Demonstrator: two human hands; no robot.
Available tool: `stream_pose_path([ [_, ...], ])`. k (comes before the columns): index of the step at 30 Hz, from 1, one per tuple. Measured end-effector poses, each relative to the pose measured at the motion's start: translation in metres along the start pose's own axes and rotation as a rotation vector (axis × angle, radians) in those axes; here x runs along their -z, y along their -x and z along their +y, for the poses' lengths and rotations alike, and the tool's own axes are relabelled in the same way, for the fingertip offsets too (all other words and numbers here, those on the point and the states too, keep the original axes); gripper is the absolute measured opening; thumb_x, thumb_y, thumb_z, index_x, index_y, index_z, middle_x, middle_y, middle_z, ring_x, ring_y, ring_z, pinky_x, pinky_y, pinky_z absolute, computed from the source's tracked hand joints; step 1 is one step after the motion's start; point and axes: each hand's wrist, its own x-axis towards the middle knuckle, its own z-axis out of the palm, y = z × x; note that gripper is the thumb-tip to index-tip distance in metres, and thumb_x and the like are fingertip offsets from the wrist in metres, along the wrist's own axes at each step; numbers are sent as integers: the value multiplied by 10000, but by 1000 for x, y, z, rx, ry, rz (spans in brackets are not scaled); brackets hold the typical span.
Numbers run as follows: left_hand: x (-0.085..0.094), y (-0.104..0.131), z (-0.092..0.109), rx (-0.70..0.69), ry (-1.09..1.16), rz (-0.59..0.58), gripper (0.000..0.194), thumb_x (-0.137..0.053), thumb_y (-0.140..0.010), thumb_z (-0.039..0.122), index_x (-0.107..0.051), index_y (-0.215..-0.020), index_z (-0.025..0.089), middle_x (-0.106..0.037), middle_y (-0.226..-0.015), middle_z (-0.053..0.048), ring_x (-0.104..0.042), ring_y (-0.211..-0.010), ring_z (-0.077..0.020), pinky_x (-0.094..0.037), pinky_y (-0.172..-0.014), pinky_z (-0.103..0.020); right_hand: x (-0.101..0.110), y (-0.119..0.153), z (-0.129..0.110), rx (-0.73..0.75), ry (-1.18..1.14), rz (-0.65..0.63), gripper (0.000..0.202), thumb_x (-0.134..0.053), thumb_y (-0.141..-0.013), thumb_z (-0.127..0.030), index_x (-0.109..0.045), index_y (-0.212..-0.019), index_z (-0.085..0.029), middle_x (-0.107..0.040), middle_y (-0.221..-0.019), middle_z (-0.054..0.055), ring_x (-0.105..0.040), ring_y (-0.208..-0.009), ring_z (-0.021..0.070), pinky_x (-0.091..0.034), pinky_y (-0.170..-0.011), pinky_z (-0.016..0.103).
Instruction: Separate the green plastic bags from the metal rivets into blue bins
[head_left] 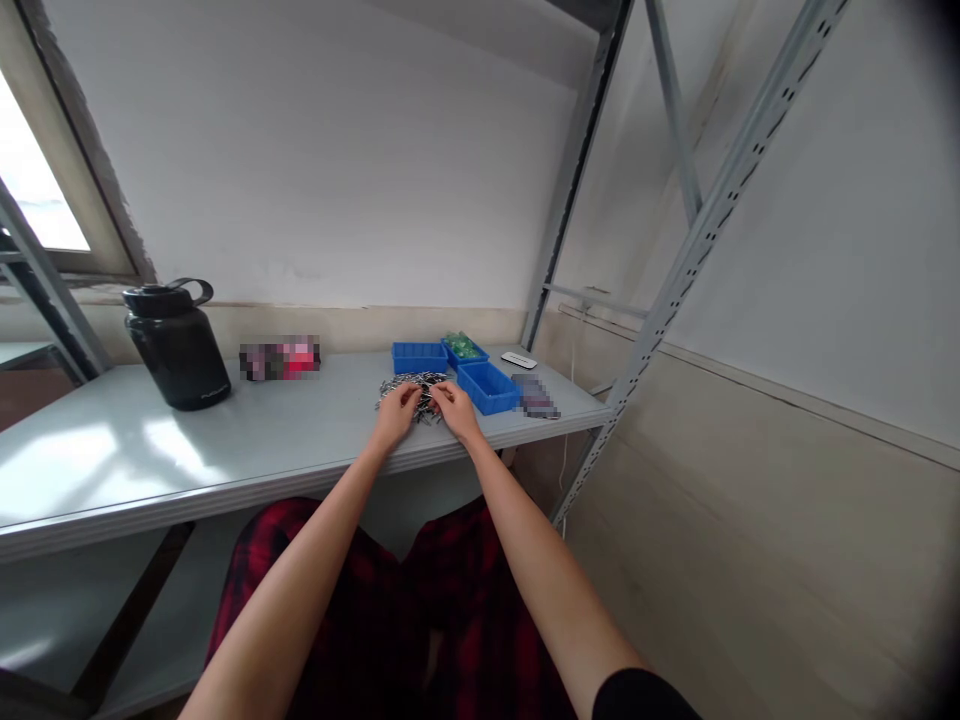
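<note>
A pile of small metallic and dark pieces (430,413) lies on the grey shelf table (300,425) close to its front edge. Over the pile's left side is my left hand (397,412), its thumb and fingers pinched together. My right hand (454,408) is pinched too, just to the right, over the same pile. A small dark piece shows between the fingertips of both hands; what exactly each one grips is too small to name. Behind the pile stands a blue bin (420,357), and another blue bin (487,387) is right beside my right hand.
A third blue bin (465,350) holds green pieces at the back. A white flat object (519,360) and a blurred flat item (535,396) lie at the right. Leftward are a large black bottle (180,345) and a blurred pink-and-dark item (280,358). Metal shelf posts (675,290) rise on the right.
</note>
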Motion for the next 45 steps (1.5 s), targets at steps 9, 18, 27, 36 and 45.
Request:
stream_pose_path([
  [9, 3, 0, 6, 4, -19, -95, 206, -591, -815, 329, -734, -839, 182, -755, -889, -78, -672, -843, -241, -492, -850, -370, 0, -2, 6, -2, 18, 12, 233, -580, -814, -424, -615, -855, -197, -650, -704, 10, -610, -656, 162, -476, -644, 279],
  [18, 3, 1, 9, 84, 36, -66, 246, -654, -757, 388, -721, -854, 172, -755, -858, -86, -678, -825, -252, -499, -810, -366, 1, -5, 10, -45, -72, 116, 173, -540, -840, -391, -541, -841, -219, -625, -648, -10, -587, -603, 158, -474, -617, 279],
  [27, 3, 0, 6, 58, 40, 62, 252, -579, -816, 396, -694, -849, 173, -739, -866, -86, -661, -823, -234, -501, -806, -365, 2, -6, 12, -41, -35, 79, 229, -551, -839, -452, -551, -850, -223, -626, -672, -9, -577, -603, 153, -455, -606, 272],
  [36, 7, 1, 18, 22, 162, 25, 276, -637, -786, 414, -709, -928, 188, -749, -964, -96, -682, -911, -245, -518, -865, -376, 1, -2, 6, 5, 6, -93, 232, -576, -840, -433, -582, -858, -203, -644, -693, 11, -595, -630, 154, -463, -623, 273],
  [45, 4, 0, 11, 42, 127, 41, 304, -523, -866, 403, -689, -985, 177, -743, -967, -97, -682, -886, -241, -533, -812, -367, -1, 2, -1, -3, 26, -75, 270, -598, -830, -459, -626, -880, -195, -665, -723, 26, -620, -664, 166, -488, -639, 282],
])
